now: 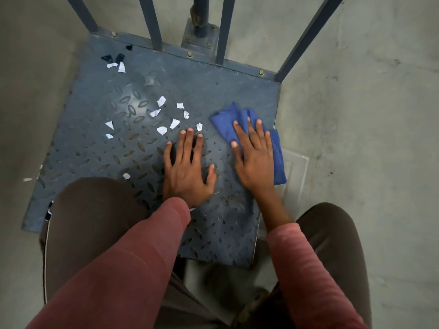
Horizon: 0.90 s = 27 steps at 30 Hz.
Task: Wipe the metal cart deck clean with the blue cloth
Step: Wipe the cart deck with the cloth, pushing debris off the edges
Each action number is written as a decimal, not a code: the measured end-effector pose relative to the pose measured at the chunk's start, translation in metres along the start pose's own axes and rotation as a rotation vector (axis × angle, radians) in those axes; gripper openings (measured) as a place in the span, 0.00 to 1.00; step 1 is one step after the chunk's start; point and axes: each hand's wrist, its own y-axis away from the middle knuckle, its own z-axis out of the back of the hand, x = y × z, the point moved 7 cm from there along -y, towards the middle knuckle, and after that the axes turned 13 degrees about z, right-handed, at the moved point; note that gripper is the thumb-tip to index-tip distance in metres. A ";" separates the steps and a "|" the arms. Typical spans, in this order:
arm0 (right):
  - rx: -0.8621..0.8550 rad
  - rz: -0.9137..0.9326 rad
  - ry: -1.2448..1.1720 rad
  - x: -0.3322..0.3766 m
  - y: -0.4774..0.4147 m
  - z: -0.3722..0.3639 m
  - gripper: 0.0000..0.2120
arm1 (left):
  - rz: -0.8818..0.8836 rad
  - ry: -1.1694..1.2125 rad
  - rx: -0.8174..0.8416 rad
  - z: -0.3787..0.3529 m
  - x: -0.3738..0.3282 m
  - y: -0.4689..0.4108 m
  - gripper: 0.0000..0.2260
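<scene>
The metal cart deck [95, 138] is a blue-grey tread plate seen from above. A folded blue cloth [225, 119] lies near the deck's right edge. My right hand [254, 157] presses flat on the cloth with straight, spread fingers. My left hand [187, 169] rests flat on the bare deck just left of the cloth, fingers spread. Several white paper scraps [162, 130] lie scattered on the deck's middle, just beyond my left fingertips. More paper bits [121, 67], with some dark ones, sit near the far left corner.
Dark metal bars [152, 22] rise from the deck's far edge around a bolted post base [200, 35]. Grey concrete floor [368, 115] surrounds the cart. A clear plastic piece [294, 172] lies on the floor by the right edge. My knees flank the near edge.
</scene>
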 end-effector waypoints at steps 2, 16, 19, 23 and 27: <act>0.033 -0.036 0.086 -0.011 -0.013 0.001 0.24 | 0.002 -0.002 0.005 -0.001 0.000 0.000 0.36; 0.160 -0.143 0.130 0.035 0.077 -0.001 0.26 | -0.007 -0.049 0.063 -0.007 0.003 -0.003 0.30; 0.125 -0.180 0.120 0.011 0.036 0.001 0.26 | -0.016 -0.028 0.070 -0.006 0.002 -0.002 0.30; 0.090 -0.245 0.094 -0.038 -0.049 0.001 0.27 | -0.010 -0.011 0.068 -0.006 0.004 -0.003 0.30; 0.075 -0.242 0.104 -0.032 -0.042 -0.001 0.27 | -0.005 -0.006 0.077 -0.006 0.004 -0.003 0.30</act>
